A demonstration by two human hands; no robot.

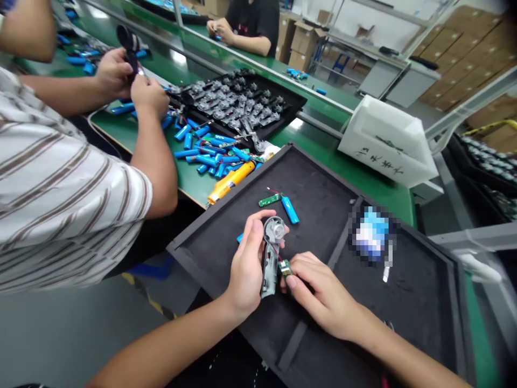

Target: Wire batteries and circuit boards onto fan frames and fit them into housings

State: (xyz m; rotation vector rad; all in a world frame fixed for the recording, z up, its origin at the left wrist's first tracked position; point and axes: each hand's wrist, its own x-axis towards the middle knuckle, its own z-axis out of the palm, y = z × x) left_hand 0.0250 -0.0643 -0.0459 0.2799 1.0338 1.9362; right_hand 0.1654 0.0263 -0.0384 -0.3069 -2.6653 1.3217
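Observation:
Over the black tray point(319, 183), my left hand point(248, 269) is closed round a grey plastic housing point(270, 269) with a clear round end. Close beside it, my right hand point(319, 291) pinches a small green circuit board point(285, 268) between thumb and fingers. A red wire runs from the board toward the housing's round end. Farther up the tray lie a blue battery cell point(290, 209) and a second green circuit board point(269, 200), with thin wires between them. Part of another blue piece shows behind my left hand.
Left of the tray are a yellow electric screwdriver point(231, 182) and a heap of blue battery cells point(210, 153). Another black tray point(293, 99) holds rows of housings. A white bin point(388, 140) stands behind. A co-worker in a striped shirt point(68, 188) works close at left.

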